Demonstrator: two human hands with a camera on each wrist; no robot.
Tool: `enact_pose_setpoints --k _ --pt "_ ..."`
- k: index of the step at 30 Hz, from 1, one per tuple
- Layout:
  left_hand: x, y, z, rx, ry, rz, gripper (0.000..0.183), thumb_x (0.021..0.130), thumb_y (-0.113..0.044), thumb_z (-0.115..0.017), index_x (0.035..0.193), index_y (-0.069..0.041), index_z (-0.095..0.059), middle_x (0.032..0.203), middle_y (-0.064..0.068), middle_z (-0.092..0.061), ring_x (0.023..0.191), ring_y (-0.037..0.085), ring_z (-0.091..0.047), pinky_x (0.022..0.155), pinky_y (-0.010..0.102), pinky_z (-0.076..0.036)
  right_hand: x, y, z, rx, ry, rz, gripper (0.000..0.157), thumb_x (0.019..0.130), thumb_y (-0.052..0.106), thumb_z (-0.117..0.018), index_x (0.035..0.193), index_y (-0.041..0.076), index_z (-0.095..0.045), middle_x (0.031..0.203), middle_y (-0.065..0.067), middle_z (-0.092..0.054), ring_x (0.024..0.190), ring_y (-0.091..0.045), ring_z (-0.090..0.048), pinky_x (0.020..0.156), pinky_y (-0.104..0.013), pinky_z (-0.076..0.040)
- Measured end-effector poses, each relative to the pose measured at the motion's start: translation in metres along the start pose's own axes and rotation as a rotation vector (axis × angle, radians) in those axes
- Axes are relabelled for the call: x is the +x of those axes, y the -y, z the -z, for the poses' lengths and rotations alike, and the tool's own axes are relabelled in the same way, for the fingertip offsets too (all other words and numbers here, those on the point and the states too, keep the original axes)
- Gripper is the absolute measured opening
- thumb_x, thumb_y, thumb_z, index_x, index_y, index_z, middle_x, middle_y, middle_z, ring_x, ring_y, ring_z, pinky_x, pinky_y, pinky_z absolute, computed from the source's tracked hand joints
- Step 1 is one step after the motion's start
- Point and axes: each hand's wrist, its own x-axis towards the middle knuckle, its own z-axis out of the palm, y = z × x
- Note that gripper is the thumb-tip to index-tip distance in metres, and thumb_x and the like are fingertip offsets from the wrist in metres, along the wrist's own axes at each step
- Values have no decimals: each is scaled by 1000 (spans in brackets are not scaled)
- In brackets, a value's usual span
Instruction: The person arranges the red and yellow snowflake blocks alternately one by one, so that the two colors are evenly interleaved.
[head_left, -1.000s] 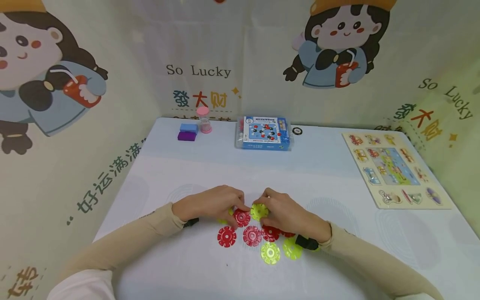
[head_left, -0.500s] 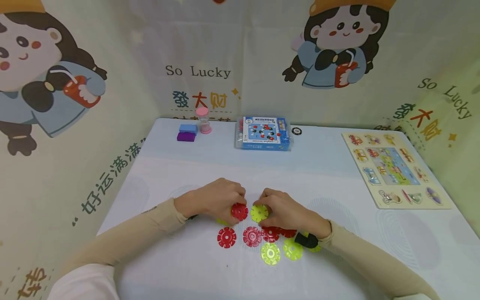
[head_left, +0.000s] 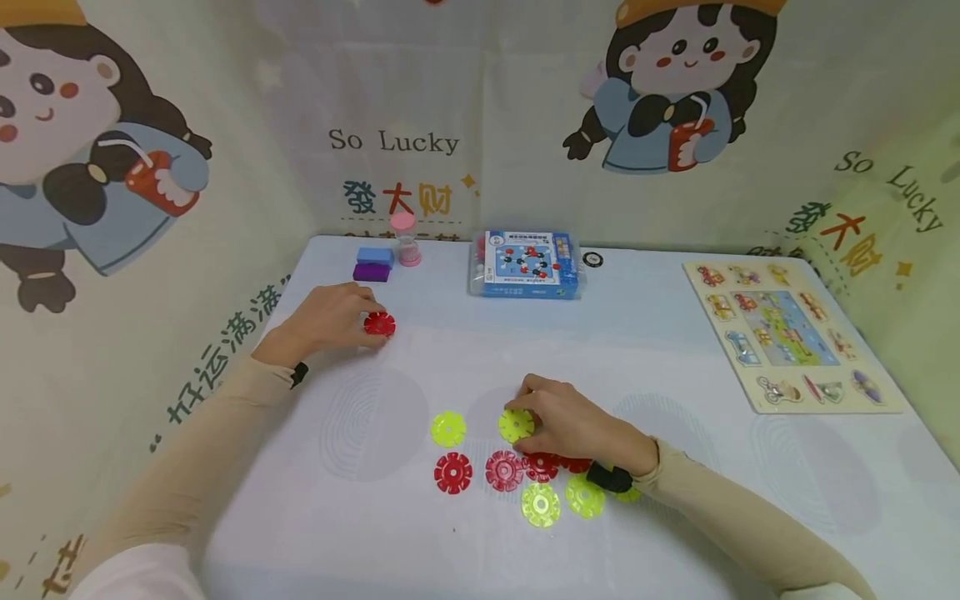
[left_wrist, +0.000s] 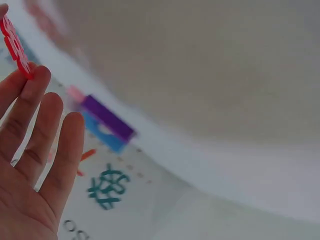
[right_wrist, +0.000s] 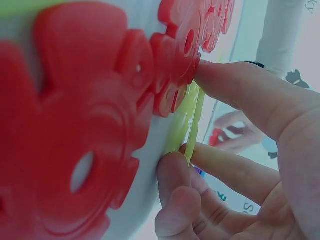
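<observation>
My left hand [head_left: 330, 318] pinches a red notched plastic disc [head_left: 380, 324] by its edges, over the left back part of the table. In the left wrist view that red disc [left_wrist: 16, 45] appears edge-on between thumb and finger, the other fingers stretched out. Thumb and fingers of my right hand [head_left: 573, 423] pinch a yellow-green notched disc [head_left: 516, 425] near the table's middle, seen edge-on in the right wrist view. Below the hand lie more discs: a yellow-green one [head_left: 448, 429], a red one [head_left: 453, 473] and several others, some partly hidden under the right wrist.
Behind the left hand are a purple block [head_left: 371, 272], a blue block [head_left: 375, 256] and a pink sand timer [head_left: 407, 242]. A boxed molecule set [head_left: 525, 265] stands at the back middle, a black ring [head_left: 592, 260] beside it. A wooden picture puzzle [head_left: 738, 387] lies on the right.
My left hand has picked up the red disc and carried it to the back left, uncovering a yellow-green disc. The right hand has stayed nearly in place with its yellow-green disc.
</observation>
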Motion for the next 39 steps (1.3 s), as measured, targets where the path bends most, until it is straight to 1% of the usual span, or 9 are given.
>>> enact_pose_setpoints --k 4,8,14,18,21,25,28,33,39 --pt "-3 16 -11 -68 53 50 52 76 -51 -72 117 -19 -68 110 4 -63 99 20 -55 75 39 -53 2 2 0 -10 3 10 50 73 38 -80 116 15 -69 101 2 -57 68 -4 -49 59 -16 -44" --pt "-4 23 -18 -138 82 81 57 79 -48 -71 127 -19 -62 114 4 -61 102 20 -53 78 40 -52 4 3 0 -16 11 25 50 73 38 -80 116 14 -69 101 1 -58 67 -5 -48 59 -16 -44" --pt "-2 25 -24 -165 82 90 56 78 -46 -73 127 -22 -61 114 -1 -60 104 18 -53 78 39 -52 11 3 4 -66 7 23 48 68 44 -82 108 18 -73 92 5 -59 64 -4 -47 57 -18 -42" --pt "0 24 -24 -168 81 94 56 77 -45 -75 127 -21 -62 112 -2 -60 103 17 -54 80 38 -51 28 1 14 -66 -27 18 48 65 46 -84 104 20 -74 85 9 -59 65 -4 -48 58 -20 -42" --pt "0 24 -23 -170 86 95 57 77 -43 -75 127 -21 -61 112 -1 -60 103 17 -54 81 38 -51 53 2 22 -53 -83 37 49 65 44 -84 106 19 -74 84 9 -59 67 -4 -50 60 -22 -43" --pt "2 24 -23 -176 101 110 57 76 -44 -76 127 -22 -61 113 -1 -60 102 17 -54 81 37 -51 103 7 26 -58 -137 95 52 67 44 -83 111 17 -72 88 6 -61 68 -5 -52 61 -22 -43" --pt "6 23 -23 -193 117 124 57 76 -45 -76 127 -23 -62 111 -2 -60 100 16 -54 80 35 -50 142 10 25 -47 -124 109 52 69 45 -81 113 17 -71 93 4 -64 72 -7 -55 61 -21 -46" --pt "14 20 -19 -229 136 120 57 75 -44 -76 125 -21 -63 108 -1 -60 96 17 -54 79 35 -49 198 12 21 -49 -88 51 52 72 45 -79 115 16 -70 104 2 -67 89 -12 -58 73 -24 -49" --pt "10 21 -18 -232 140 117 55 76 -43 -76 125 -21 -63 109 1 -60 96 18 -54 79 34 -49 232 16 10 -79 -36 -5 51 77 44 -76 118 15 -68 114 0 -68 100 -15 -57 81 -29 -50"
